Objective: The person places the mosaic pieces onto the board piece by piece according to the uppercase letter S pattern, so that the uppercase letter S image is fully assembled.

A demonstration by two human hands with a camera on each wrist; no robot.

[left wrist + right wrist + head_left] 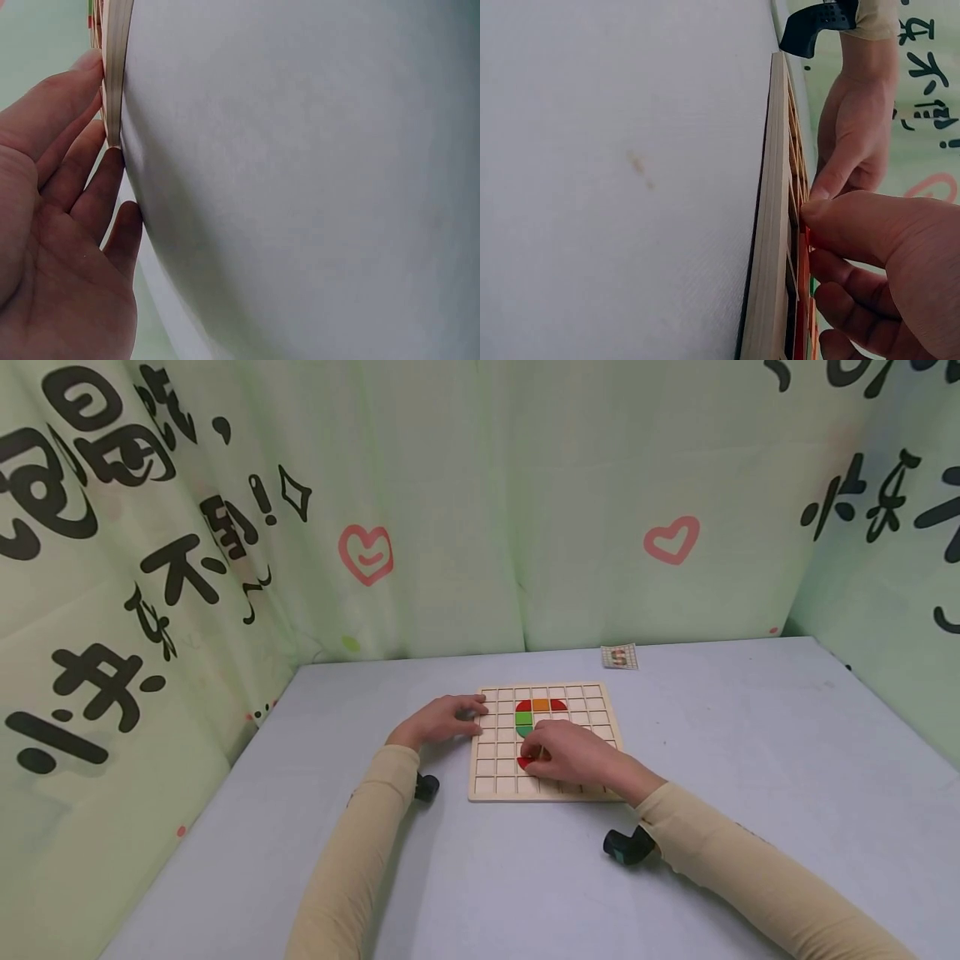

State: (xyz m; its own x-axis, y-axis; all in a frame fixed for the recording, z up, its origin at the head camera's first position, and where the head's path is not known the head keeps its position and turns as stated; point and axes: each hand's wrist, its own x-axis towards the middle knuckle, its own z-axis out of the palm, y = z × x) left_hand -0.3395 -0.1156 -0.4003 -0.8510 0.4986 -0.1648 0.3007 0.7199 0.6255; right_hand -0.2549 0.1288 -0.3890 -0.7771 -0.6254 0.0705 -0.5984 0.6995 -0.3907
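Note:
A square wooden grid board (495, 768) lies on the table. My left hand (447, 718) rests at its left edge, fingers extended; in the left wrist view the thumb lies on the rim and fingertips touch the side. Over the board's lower middle, my right hand (573, 753) pinches a small red piece (523, 762) between thumb and fingers, at a grid cell. Farther up the grid sit an orange square (541, 705) between two red rounded pieces, a light green square (523, 718) and a dark green rounded piece (523, 732). My right hand hides part of the grid.
A small patterned card (618, 657) lies at the table's back edge. The pale table (720, 727) is enclosed by a light green curtain (450, 460) with black writing and red hearts. Black wrist devices (628, 846) hang below both forearms.

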